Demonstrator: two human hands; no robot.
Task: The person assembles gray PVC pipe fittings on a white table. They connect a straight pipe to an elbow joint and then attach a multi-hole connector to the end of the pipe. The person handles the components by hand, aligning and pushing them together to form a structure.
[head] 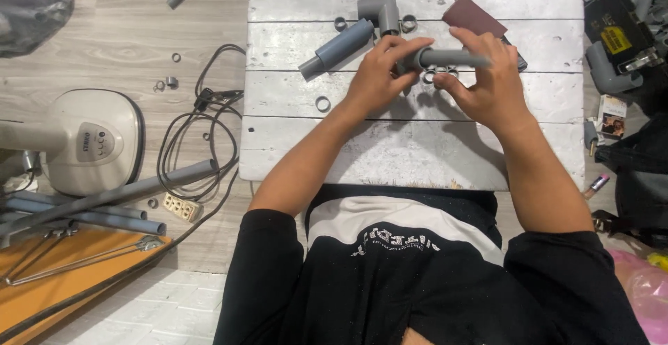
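Observation:
Over a white plank table (410, 157) I hold a short grey pipe (456, 58) level between both hands. My left hand (379, 73) grips its left end, where a wider collar sits on the pipe. My right hand (487, 80) closes around the pipe's right half from above. Small grey rings (438, 75) lie on the table just under the pipe. A grey pipe with a wider sleeve (339, 47) lies diagonally to the left of my left hand, and a grey tee fitting (381, 11) stands behind it.
A single ring (323, 103) lies left of my wrist. A dark red sandpaper sheet (474, 16) lies behind my right hand. On the floor at left are long grey pipes (104, 199), black cables (195, 136), a fan base (90, 139) and a white socket strip (182, 208).

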